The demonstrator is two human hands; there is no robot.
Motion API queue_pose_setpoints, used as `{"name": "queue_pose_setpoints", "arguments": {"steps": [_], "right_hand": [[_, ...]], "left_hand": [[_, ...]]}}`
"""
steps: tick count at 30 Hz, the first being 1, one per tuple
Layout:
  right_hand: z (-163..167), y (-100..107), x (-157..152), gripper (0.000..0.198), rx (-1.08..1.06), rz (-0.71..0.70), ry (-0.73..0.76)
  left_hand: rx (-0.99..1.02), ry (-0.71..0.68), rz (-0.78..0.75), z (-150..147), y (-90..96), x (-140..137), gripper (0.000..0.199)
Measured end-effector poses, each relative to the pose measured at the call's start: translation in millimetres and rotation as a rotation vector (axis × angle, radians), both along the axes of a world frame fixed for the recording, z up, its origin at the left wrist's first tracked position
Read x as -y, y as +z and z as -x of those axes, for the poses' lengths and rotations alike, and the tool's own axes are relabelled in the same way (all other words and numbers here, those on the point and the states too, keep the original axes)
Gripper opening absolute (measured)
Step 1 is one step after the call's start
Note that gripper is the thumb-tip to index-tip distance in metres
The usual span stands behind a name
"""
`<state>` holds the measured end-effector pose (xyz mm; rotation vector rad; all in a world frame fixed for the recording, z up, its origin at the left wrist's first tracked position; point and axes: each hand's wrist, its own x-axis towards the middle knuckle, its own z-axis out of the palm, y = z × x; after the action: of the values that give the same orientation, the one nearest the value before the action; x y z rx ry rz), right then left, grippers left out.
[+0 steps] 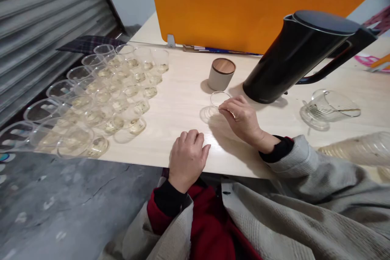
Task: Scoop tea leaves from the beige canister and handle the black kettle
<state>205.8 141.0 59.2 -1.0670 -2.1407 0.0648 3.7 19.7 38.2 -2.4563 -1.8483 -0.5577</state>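
My right hand (pixel 242 120) is closed in a pinch at the rim of a clear plastic cup (pixel 212 107), which is on the table and hard to see against the pale wood. My left hand (pixel 188 156) rests at the table's front edge with its fingers curled in and its thumb sticking out; nothing shows in it. Behind the pinched cup stands a pale canister (pixel 219 79) with a wooden lid. A tall black kettle (pixel 289 57) is beyond my right hand.
Many clear cups (pixel 114 124) with pale liquid and bits at the bottom crowd the table's left side. At right are a glass pitcher (pixel 330 107) with greenish leaves and a ribbed clear bottle (pixel 356 148) on its side. An orange divider (pixel 213 8) lines the back.
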Motion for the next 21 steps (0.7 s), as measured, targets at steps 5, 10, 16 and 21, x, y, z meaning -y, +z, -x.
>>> {"name": "queue_pose_setpoints", "arguments": {"steps": [5, 10, 16, 21], "right_hand": [[-1.7, -1.8, -2.5, 0.023, -0.007, 0.025, 0.024], [-9.7, 10.3, 1.7, 0.028, -0.017, -0.027, 0.033], [-35.6, 17.9, -32.9, 0.052, -0.035, -0.06, -0.182], [-41.0, -9.7, -110.4, 0.099, -0.119, 0.165, -0.23]], "left_hand": [[0.009, 0.002, -0.006, -0.2, -0.4, -0.7, 0.019], [0.005, 0.004, -0.026, -0.2, -1.1, -1.3, 0.017], [0.008, 0.003, -0.026, -0.3, -1.8, -1.4, 0.016], [0.014, 0.0, -0.03, 0.2, -0.9, -0.6, 0.017]]}}
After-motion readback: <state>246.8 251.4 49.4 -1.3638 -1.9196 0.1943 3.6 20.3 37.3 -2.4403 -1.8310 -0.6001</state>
